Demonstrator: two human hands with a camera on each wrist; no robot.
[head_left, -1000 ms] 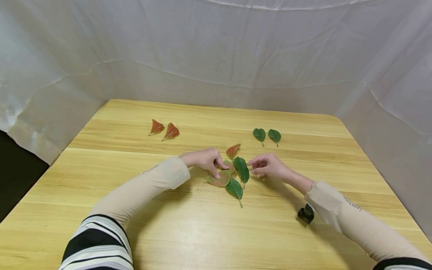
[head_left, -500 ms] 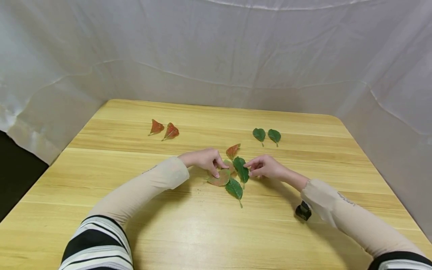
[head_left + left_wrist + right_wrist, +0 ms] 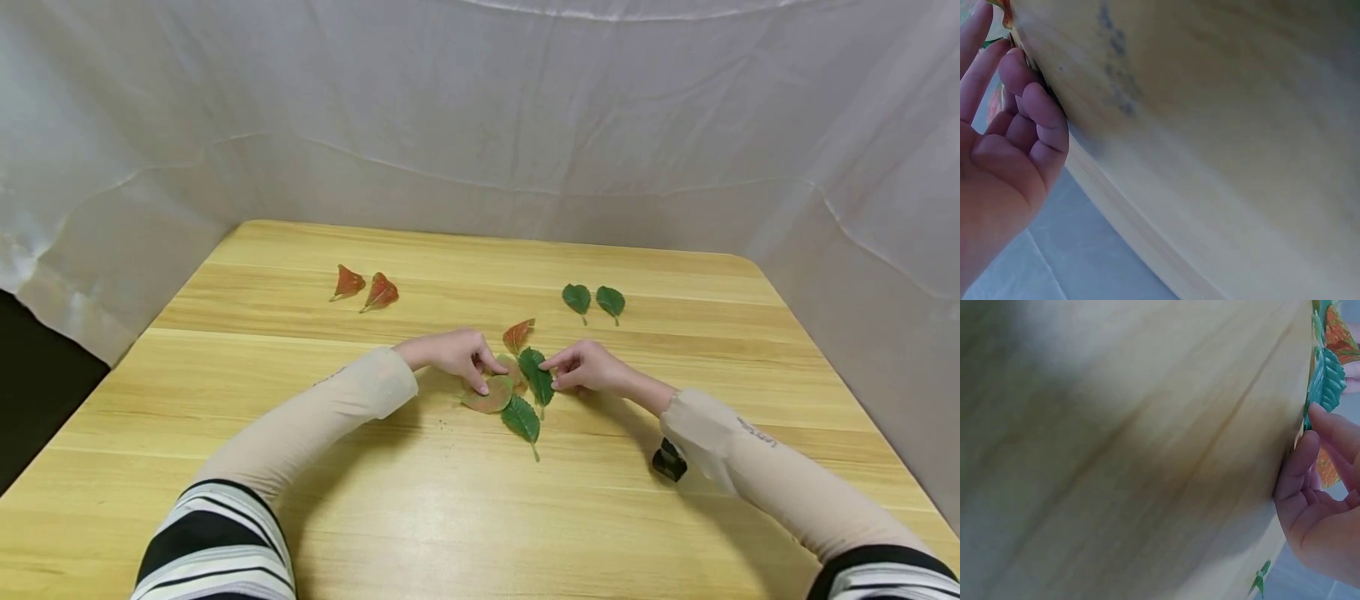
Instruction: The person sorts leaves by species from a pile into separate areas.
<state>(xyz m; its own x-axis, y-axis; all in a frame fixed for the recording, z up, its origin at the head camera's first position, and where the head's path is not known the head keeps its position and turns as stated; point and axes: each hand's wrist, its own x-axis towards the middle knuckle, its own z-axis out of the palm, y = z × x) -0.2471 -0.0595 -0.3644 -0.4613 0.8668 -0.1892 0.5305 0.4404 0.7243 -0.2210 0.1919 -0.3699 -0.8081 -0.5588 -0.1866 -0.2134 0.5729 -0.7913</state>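
Observation:
In the head view, my left hand (image 3: 461, 357) presses on two overlapping yellow-green and reddish leaves. Its index fingertip is on the upper leaf (image 3: 513, 372), the thumb on the lower leaf (image 3: 487, 396). The other fingers are curled under, as the left wrist view shows. From the right, my right hand (image 3: 590, 368) pinches the edge of a green serrated leaf (image 3: 535, 372) between index finger and thumb. A second green leaf (image 3: 521, 419) lies just below with its stem toward me. A red leaf (image 3: 517, 336) points away at the top of this cluster.
Two red leaves (image 3: 380, 292) lie at the back left of the wooden table (image 3: 465, 517). Toward the back right are two small green leaves (image 3: 611, 302). A black wrist device (image 3: 670, 461) hangs under the right sleeve. Pale fabric (image 3: 480, 125) surrounds the table.
My right hand has moved left and reached the upper green leaf, which shifted very slightly left. The left hand has stayed on its two leaves.

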